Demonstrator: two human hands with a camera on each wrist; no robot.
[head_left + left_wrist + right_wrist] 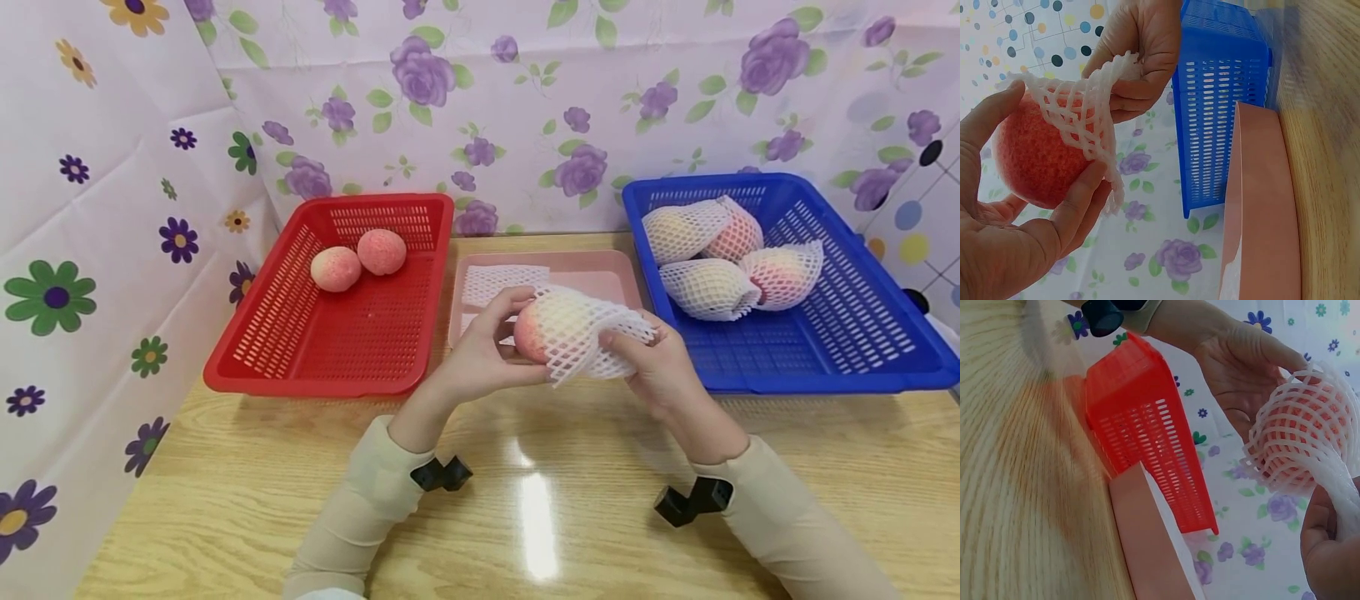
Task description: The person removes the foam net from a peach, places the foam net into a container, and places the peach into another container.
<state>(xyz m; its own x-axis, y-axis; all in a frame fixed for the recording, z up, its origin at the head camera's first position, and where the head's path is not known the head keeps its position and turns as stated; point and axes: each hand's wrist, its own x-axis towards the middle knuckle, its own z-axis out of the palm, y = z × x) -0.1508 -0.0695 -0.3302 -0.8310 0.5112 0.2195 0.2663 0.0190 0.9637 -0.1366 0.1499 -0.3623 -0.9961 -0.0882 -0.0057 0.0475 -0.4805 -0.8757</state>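
**Trainee:** State the counts.

**Instructor:** Two bare peaches (336,269) lie in one red basket (352,342), left of the pink tray (600,265). Four netted peaches (705,289) lie in one blue basket (795,354), right of the tray. One held peach (529,335) is raised over the tray's near edge; total, seven. White netting (495,280) lies in the tray; its number of pieces cannot be determined.

**Trainee:** Grip status?

**Instructor:** Left hand (480,348): fingers and thumb curled around the held peach. Right hand (662,367): gripping the gathered end of the foam net (577,325) that partly covers it.

**Trainee:** Surface and room?

**Instructor:** A wood-grain table (247,492) supports the tray. Behind the tray hangs a rose-patterned cloth (525,108); well to its left, a daisy-patterned cloth (112,208).

**Trainee:** Differences between views?

**Instructor:** The left wrist view exposes the held peach's red, uncovered end. The right wrist view shows mesh over its other side, bunched at the right hand. Only the head view shows the baskets' contents.
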